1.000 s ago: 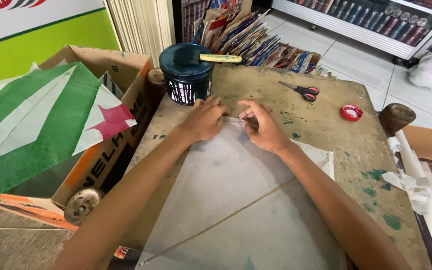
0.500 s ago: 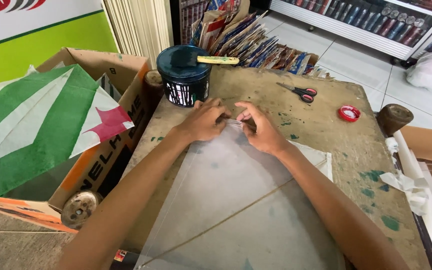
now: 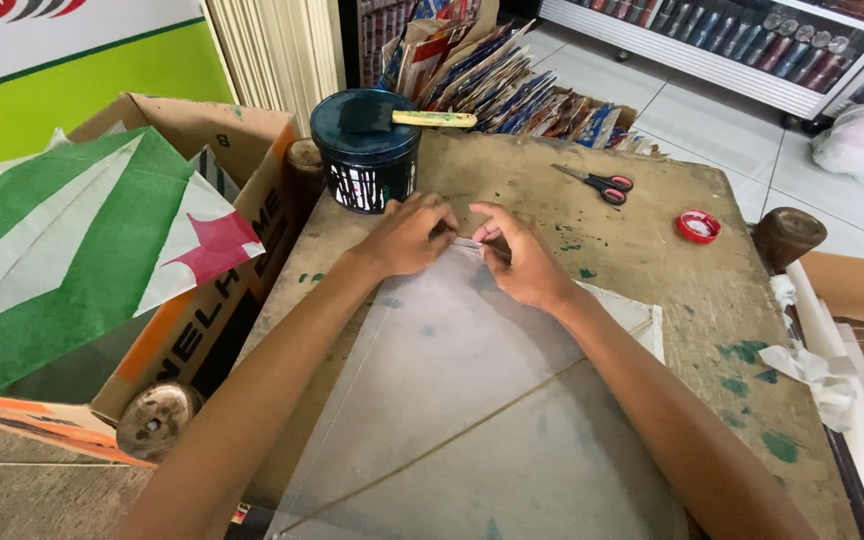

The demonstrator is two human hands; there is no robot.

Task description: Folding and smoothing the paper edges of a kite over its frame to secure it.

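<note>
Worn and stained with green paint, the wooden counter (image 3: 652, 300) carries a thin, translucent sheet (image 3: 452, 420), kite-shaped, crossed by a slender stick (image 3: 432, 440) and reaching from the near edge to the middle. Its top tip is pinched by both grips: the left hand (image 3: 407, 235) and right hand (image 3: 517, 258) are pressed together on a small fold there. The flimsy paper could be torn or creased if the fold is pulled too hard, it is judged. A dark round tub (image 3: 365, 150) with a brush (image 3: 422, 118) laid across it stands just beyond the hands and could be knocked. Red-handled scissors (image 3: 592, 182) and a red cap (image 3: 698, 226) lie nearer the far right corner
</note>
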